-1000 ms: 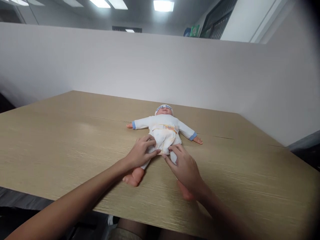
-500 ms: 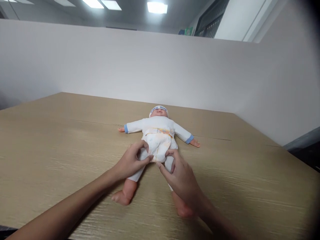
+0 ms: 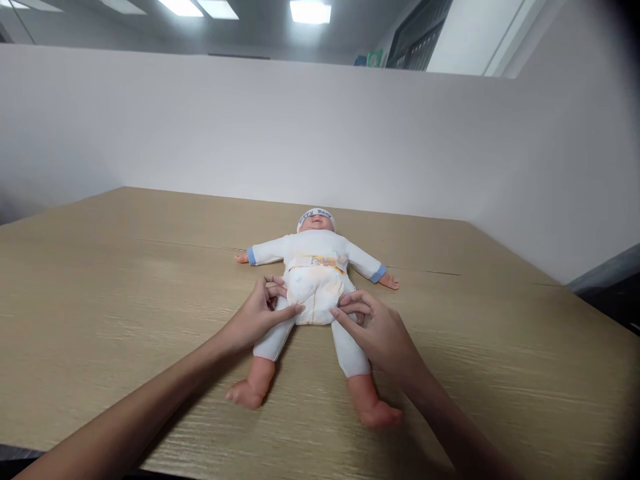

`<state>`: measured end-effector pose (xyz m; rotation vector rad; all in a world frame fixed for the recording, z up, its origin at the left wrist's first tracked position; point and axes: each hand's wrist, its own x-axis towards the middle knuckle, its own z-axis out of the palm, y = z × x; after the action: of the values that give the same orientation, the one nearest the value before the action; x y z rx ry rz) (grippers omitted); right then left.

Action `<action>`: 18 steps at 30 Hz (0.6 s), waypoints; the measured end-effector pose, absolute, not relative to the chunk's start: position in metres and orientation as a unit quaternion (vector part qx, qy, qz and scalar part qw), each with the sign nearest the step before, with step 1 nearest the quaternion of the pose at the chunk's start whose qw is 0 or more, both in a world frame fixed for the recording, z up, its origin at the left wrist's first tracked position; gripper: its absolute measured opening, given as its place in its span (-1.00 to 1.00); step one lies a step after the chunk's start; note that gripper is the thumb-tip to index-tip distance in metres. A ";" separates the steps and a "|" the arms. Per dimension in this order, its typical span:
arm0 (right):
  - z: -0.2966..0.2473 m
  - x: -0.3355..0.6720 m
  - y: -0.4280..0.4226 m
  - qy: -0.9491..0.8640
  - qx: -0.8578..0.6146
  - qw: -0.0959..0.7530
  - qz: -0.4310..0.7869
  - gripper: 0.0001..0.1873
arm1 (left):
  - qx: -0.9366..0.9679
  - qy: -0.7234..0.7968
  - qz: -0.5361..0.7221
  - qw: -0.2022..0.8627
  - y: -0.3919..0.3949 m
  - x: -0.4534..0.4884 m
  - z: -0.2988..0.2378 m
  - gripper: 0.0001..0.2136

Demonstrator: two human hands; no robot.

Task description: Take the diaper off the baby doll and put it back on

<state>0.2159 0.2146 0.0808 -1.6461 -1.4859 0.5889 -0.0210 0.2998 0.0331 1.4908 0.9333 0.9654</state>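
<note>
A baby doll (image 3: 315,250) in white clothes with blue cuffs lies on its back on the wooden table (image 3: 125,287), arms spread, bare feet towards me. It wears a white diaper (image 3: 315,297). My left hand (image 3: 257,317) pinches the diaper's left edge at the hip, fingers curled. My right hand (image 3: 375,327) pinches the diaper's right edge by the doll's other hip, fingers curled as well.
A white partition wall (image 3: 250,133) stands behind and to the right of the table. The table's near edge runs just under my forearms. Ceiling lights show above the partition.
Both hands have moved apart from the crotch of the diaper to its two sides at the hips. The doll's legs and right foot now show fully.
</note>
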 end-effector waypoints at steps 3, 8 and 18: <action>0.081 0.214 0.214 -0.611 -0.656 0.394 0.205 -0.78 | 0.695 0.382 0.377 0.478 0.298 -0.023 0.036 -0.62; 0.073 0.207 0.212 -0.631 -0.658 0.368 0.183 -0.77 | 0.707 0.380 0.340 0.490 0.296 -0.024 0.046 -0.69; 0.049 0.205 0.224 -0.556 -0.615 0.481 0.285 -0.66 | 0.553 0.301 0.328 0.705 0.303 -0.028 0.049 -0.66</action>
<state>0.2055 0.2241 0.0486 -1.5003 -1.3560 0.6954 -0.0277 0.3033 0.0494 1.2294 0.6697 0.7284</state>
